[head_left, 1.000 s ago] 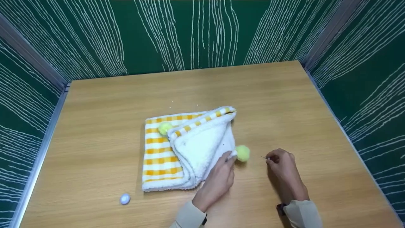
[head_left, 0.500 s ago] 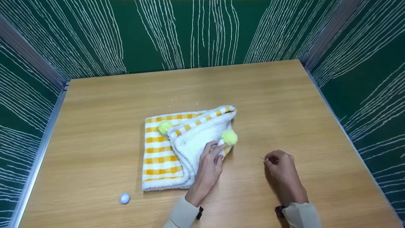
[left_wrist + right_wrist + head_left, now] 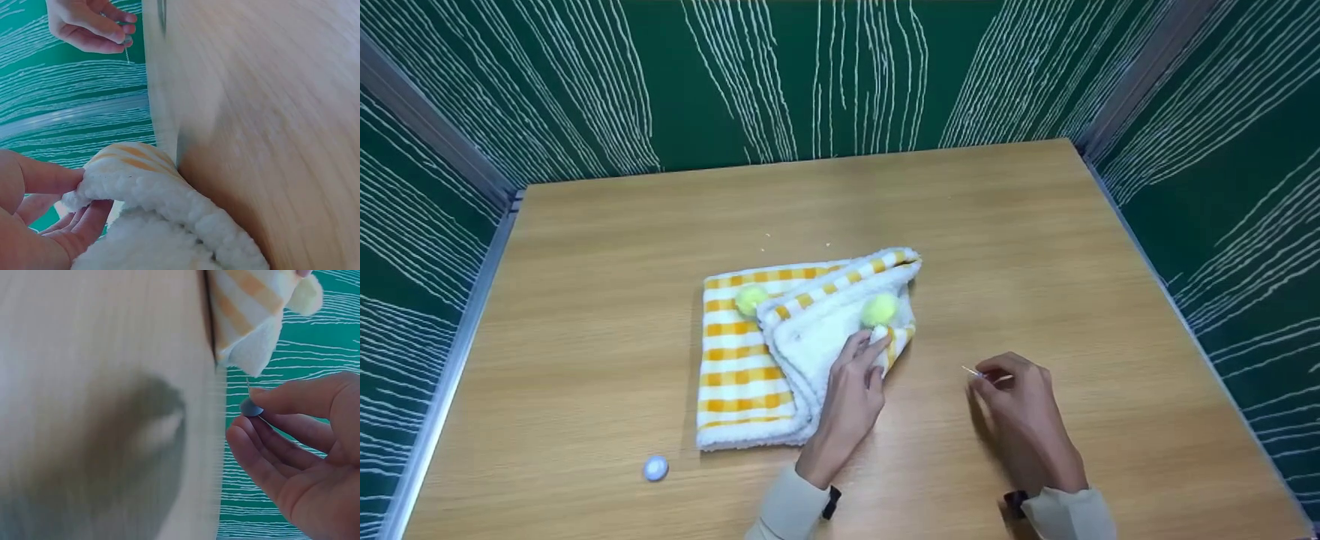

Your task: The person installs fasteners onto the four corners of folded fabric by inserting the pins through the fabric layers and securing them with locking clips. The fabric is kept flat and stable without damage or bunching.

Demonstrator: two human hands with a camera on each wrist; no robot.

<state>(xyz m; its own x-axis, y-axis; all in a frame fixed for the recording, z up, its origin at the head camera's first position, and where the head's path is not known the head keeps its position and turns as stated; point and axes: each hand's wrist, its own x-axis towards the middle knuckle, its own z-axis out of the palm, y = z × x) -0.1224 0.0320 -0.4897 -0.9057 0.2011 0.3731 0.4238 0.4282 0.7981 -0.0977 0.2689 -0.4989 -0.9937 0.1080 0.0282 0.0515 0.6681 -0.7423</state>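
A folded yellow-and-white checked blanket (image 3: 742, 382) with a fleecy white underside lies on the table. My left hand (image 3: 847, 394) pinches its near right corner between thumb and fingers, raised and turned back over the fleece. A yellow-green pom-pom (image 3: 879, 310) hangs at that corner. A second pom-pom (image 3: 751, 301) rests on the checked side. To the right, apart from the cloth, my right hand (image 3: 1024, 401) holds a pin (image 3: 251, 406) by its rounded blue-grey head, thumb against fingertips. In the right wrist view the thin shaft points toward the blanket.
A small round pale lilac cap-like piece (image 3: 655, 468) lies on the wooden table (image 3: 570, 315), left of the blanket's near corner. Several tiny light specks lie behind the blanket. Green walls with white lines (image 3: 855, 82) enclose the far side and both flanks.
My left hand has carried the blanket corner and its pom-pom leftward and away from me, folding it over the fleece. My right hand has shifted slightly left with the pin.
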